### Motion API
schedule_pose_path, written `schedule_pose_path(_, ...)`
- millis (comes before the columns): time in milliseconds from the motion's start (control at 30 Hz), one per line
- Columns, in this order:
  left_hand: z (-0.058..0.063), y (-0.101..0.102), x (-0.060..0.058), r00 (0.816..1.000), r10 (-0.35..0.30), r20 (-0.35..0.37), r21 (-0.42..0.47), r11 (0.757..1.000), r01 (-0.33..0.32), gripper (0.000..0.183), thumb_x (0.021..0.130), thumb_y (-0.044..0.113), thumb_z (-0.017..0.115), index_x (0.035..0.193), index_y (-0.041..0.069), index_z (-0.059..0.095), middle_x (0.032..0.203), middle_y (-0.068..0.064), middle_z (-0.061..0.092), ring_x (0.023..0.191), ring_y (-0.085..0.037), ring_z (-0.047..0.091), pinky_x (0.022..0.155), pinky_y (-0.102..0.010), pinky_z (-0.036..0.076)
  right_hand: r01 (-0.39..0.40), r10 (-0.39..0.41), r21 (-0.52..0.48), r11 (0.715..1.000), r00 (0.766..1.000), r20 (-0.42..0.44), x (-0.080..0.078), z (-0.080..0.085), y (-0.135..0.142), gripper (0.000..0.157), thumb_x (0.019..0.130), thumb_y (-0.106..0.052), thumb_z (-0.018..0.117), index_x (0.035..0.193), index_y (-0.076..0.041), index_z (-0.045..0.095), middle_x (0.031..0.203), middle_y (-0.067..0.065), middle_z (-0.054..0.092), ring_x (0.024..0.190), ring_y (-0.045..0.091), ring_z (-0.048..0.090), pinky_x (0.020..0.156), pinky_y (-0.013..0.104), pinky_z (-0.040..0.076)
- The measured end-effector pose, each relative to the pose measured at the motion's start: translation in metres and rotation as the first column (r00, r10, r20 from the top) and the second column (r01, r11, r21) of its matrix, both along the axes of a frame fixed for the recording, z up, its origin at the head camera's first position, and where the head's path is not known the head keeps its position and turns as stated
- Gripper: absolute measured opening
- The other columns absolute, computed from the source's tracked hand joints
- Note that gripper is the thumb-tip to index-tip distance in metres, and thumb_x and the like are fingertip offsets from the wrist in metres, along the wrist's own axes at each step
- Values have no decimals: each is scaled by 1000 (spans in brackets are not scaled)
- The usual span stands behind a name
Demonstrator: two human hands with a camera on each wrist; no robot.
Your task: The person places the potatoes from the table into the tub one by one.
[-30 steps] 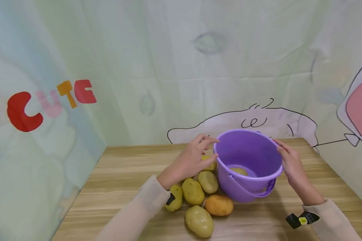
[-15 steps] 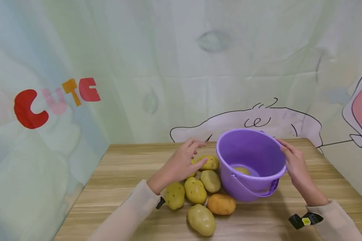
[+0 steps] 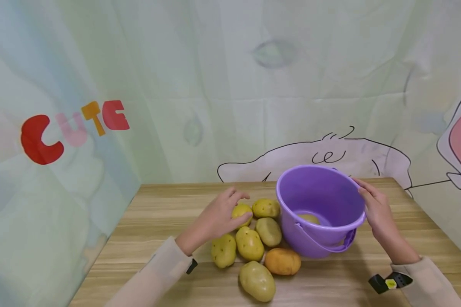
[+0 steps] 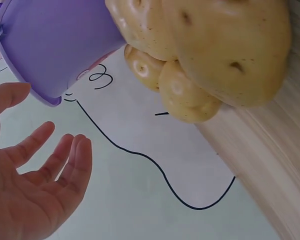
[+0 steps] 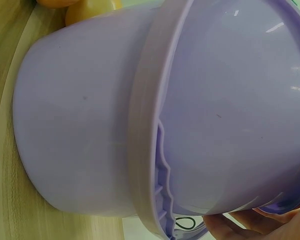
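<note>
A purple bucket [image 3: 303, 238] stands tilted toward me on the wooden table, its handle hanging down at the front. Inside it lies one potato [image 3: 309, 218]. My right hand [image 3: 378, 213] grips the bucket's right rim; in the right wrist view its fingers [image 5: 245, 222] lie against the bucket wall. Left of the bucket, my left hand [image 3: 217, 217] hovers with fingers spread, holding nothing, and overlaps a yellow potato [image 3: 243, 209] in the head view. The left wrist view shows its fingers [image 4: 55, 160] loosely bent, apart from the potatoes [image 4: 230, 55].
Several potatoes are grouped left of the bucket, among them a greenish one [image 3: 269, 232] and a spotted one [image 3: 249, 243]. Nearer me lie an orange-brown one [image 3: 282, 261] and a large pale one [image 3: 257, 281]. A printed curtain [image 3: 199, 85] hangs behind the table [image 3: 169, 209].
My left hand has moved away from the bucket's left rim, leftward and down to the potatoes, uncovering some of them. The right hand stays on the rim; the bucket has hardly shifted.
</note>
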State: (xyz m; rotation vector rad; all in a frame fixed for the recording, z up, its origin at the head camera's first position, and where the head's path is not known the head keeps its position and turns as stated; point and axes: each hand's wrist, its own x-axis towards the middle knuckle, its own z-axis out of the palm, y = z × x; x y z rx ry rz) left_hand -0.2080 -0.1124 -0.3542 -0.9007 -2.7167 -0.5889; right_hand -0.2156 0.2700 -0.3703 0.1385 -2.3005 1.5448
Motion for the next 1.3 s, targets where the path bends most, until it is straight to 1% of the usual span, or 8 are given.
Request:
schedule_pose_path(300, -11, -13, 7, 999, 26, 24, -77, 997, -24, 46, 88, 47, 54, 120, 15, 53, 117, -2, 50, 104, -16, 50, 87, -36, 44, -13, 13, -17, 1000, 1000, -14, 0, -2, 0, 42, 100, -21, 38, 131, 7, 44, 112, -13, 55, 94, -5, 52, 75, 12, 44)
schedule_pose_path(500, -20, -26, 13, 996, 30, 78, -111, 994, -21, 48, 86, 49, 55, 120, 15, 52, 117, -2, 49, 107, -20, 49, 88, -39, 44, -8, 7, -30, 1000, 1000, -16, 0, -2, -1, 42, 99, -21, 39, 131, 6, 45, 111, -16, 55, 94, -5, 52, 75, 12, 43)
schedule_pose_path(733, -30, -38, 21, 990, 54, 133, -151, 988, -34, 57, 84, 52, 57, 125, 13, 51, 117, -5, 49, 106, -21, 50, 87, -39, 44, -15, 15, -24, 1000, 1000, -22, 0, -2, 0, 42, 99, -20, 39, 131, 6, 45, 111, -16, 55, 94, -4, 53, 75, 12, 43)
schedule_pose_path(867, -36, -44, 24, 983, 59, 175, -156, 987, -31, 62, 83, 55, 55, 128, 13, 50, 119, -6, 49, 107, -24, 50, 86, -43, 44, -16, 16, -26, 1000, 1000, -19, -1, -2, 0, 41, 99, -20, 39, 131, 6, 45, 110, -16, 55, 94, -4, 53, 75, 12, 44)
schedule_pose_path(1033, -44, -49, 27, 977, 47, 208, -157, 987, -15, 66, 83, 59, 53, 130, 13, 49, 118, -6, 48, 105, -22, 50, 85, -42, 45, -15, 15, -33, 999, 1000, -22, -1, -3, 0, 41, 99, -19, 39, 130, 7, 45, 109, -17, 56, 93, -4, 53, 75, 12, 44)
schedule_pose_path(1133, -48, -49, 28, 975, 38, 217, -148, 989, -5, 65, 83, 57, 55, 129, 12, 49, 117, -6, 48, 105, -23, 50, 85, -42, 45, -14, 13, -38, 999, 1000, -24, 0, -3, 0, 41, 99, -19, 40, 130, 7, 45, 109, -17, 56, 93, -4, 53, 75, 12, 44)
schedule_pose_path(1300, -52, -49, 31, 971, 37, 236, -126, 992, -8, 64, 81, 56, 57, 129, 14, 49, 119, -5, 46, 107, -23, 49, 87, -44, 44, -16, 15, -25, 1000, 1000, -22, 0, -2, 0, 41, 99, -20, 39, 131, 5, 45, 111, -14, 56, 94, -4, 53, 76, 12, 44)
